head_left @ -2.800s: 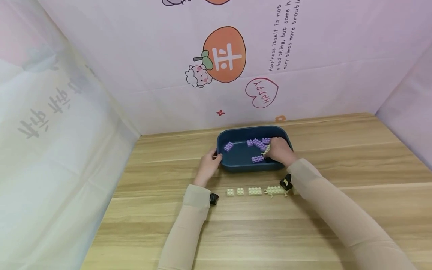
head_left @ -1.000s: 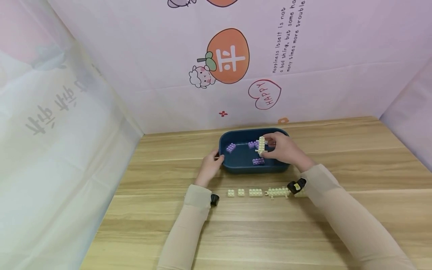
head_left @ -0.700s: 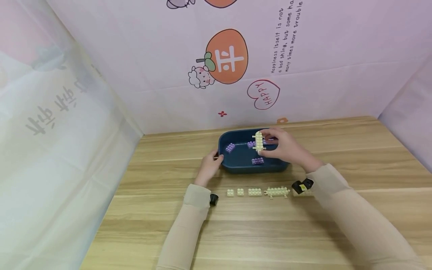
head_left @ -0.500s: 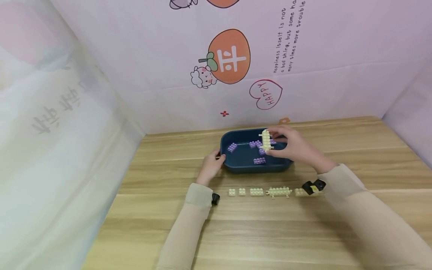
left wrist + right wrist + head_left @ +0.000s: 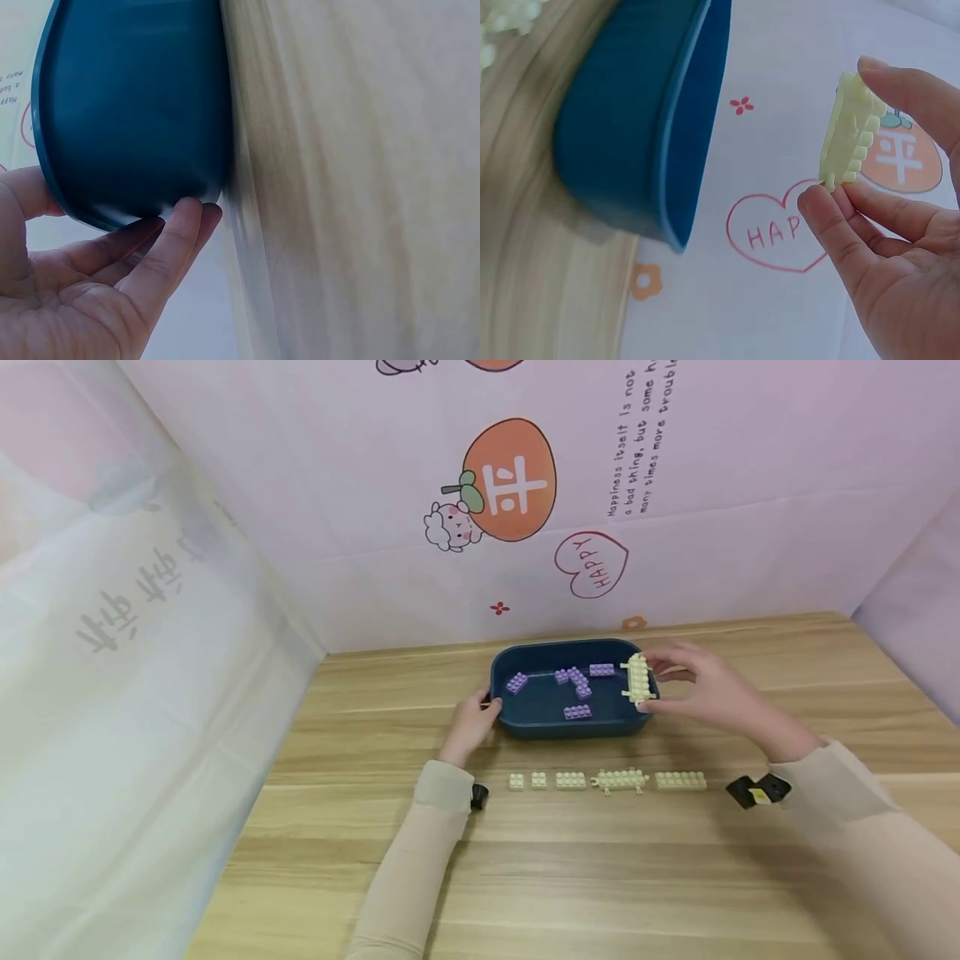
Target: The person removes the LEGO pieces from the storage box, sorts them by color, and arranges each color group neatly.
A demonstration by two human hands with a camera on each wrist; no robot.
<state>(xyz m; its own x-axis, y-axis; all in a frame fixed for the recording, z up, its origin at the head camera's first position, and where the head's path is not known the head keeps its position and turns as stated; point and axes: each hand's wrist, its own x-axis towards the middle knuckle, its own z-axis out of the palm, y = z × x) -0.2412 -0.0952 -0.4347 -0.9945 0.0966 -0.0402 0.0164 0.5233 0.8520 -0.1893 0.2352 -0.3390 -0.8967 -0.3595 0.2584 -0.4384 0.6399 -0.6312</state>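
Observation:
My right hand (image 5: 723, 697) pinches a long pale yellow building brick (image 5: 637, 681) with small side pegs between thumb and fingertips. In the head view it overlaps the right end of a dark blue plastic bin (image 5: 577, 731). The right wrist view shows the brick (image 5: 847, 135) held by its two ends, raised higher than the bin's rim. At the bin's left end my left hand (image 5: 470, 727) grips the wall, thumb at the rim and fingers against the outside (image 5: 161, 259). Inside lie several purple bricks (image 5: 577, 712), among them an angled group (image 5: 579, 683).
On the wooden table (image 5: 570, 877), a row of pale yellow bricks lies before the bin: two small square ones (image 5: 516, 782), a longer one (image 5: 570, 781), a pegged one (image 5: 619, 780) and a plain long one (image 5: 680, 781). A printed cloth (image 5: 375, 577) hangs behind.
My right hand has lifted the pegged yellow brick from among the purple ones and carried it right, to the bin's right end. My left hand keeps its grip on the bin.

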